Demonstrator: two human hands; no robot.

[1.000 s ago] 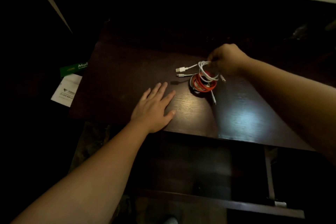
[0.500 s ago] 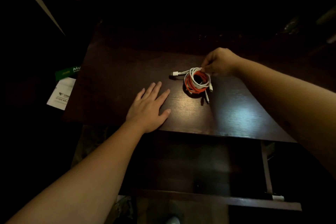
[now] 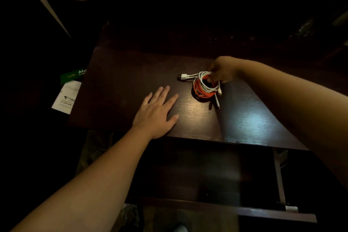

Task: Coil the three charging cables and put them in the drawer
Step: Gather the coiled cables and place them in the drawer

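Dark desk (image 3: 244, 118); right hand (image 3: 222, 70) pinches the coiled cables (image 3: 204, 88); left hand (image 3: 156, 113) nearby, fingers spread flat; light, floppy, best gripped across all loops.

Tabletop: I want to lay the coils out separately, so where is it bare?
Bare: the table's left part beyond the left hand, and the glossy near-right corner below the cable bundle. Crowded only where the right hand grips the bundle.

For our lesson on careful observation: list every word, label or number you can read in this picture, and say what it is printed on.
"Mu": white letters on the green box, cut off by the table edge.
White leaflet: a dark logo and lines of print, too small to read.
Cables and drawer: no text visible.
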